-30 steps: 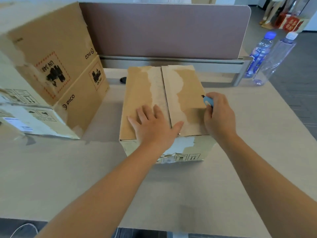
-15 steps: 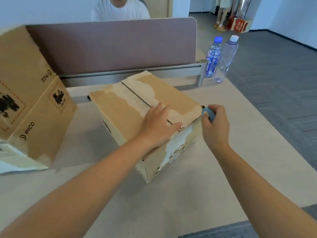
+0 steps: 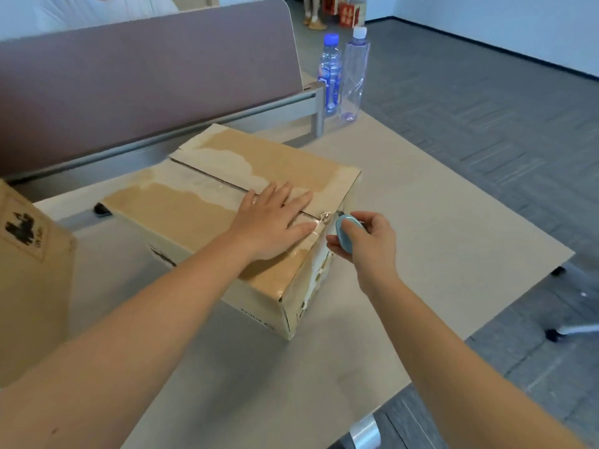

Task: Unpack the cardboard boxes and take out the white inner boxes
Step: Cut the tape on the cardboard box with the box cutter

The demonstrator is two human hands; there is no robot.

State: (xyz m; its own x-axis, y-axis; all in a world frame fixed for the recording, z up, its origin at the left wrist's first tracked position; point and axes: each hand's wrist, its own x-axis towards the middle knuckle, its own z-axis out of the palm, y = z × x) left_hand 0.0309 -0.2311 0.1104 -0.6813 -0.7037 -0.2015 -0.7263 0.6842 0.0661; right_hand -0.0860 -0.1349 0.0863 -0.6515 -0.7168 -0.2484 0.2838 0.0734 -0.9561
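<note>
A closed cardboard box [image 3: 194,212] with torn, taped flaps lies on the table, turned at an angle. My left hand [image 3: 272,218] presses flat on its top, fingers straight across the centre seam. My right hand [image 3: 366,241] grips a small blue cutter [image 3: 345,233] at the near right end of the seam, its tip at the tape on the box edge. No white inner box is visible.
A second, larger cardboard box [image 3: 29,270] stands at the left edge. Two plastic water bottles [image 3: 351,72] stand at the table's far right corner by a brown desk divider [image 3: 146,76]. A person in white sits behind the divider. Grey floor lies to the right.
The box has been turned further counter-clockwise. My right hand with the cutter moved from the box's right edge to the end of the centre seam. My left hand stayed flat on top.
</note>
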